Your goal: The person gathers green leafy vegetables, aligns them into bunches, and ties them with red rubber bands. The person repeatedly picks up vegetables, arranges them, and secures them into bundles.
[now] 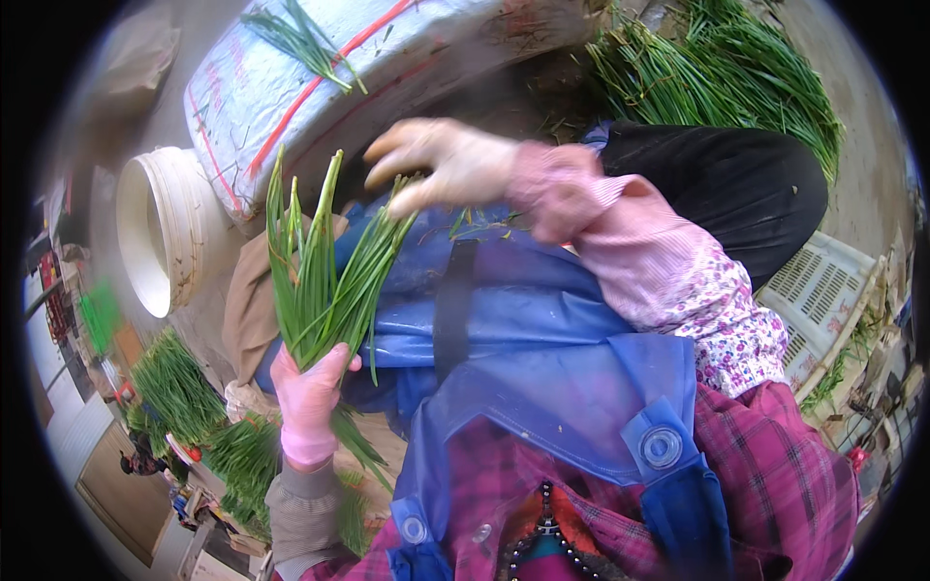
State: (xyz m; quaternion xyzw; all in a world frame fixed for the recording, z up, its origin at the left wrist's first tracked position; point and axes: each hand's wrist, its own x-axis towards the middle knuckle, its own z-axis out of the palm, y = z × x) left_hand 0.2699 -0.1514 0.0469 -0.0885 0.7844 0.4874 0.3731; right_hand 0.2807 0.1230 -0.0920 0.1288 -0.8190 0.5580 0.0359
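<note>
My left hand [309, 407], in a thin pink glove, grips a bunch of long flat green leaves [312, 305], which look like garlic chives. The paler stalk ends point away from me and fan into two parts. My right hand [447, 163], in a pale glove and blurred, hovers beside the stalk ends on the right with its fingers spread. Its thumb overlaps the tips of the right-hand part; whether it touches them is unclear. Beneath lies my blue plastic apron [508, 319], with leaf scraps on it near the right wrist.
A white wrapped bundle with red straps [254, 94] lies ahead, a few loose stalks [298, 36] on top. Left of it is a tipped white bucket [171, 232]. Cut greens [712, 80] pile at the far right; more bundles [178, 385] stand left. A plastic crate [817, 298] sits right.
</note>
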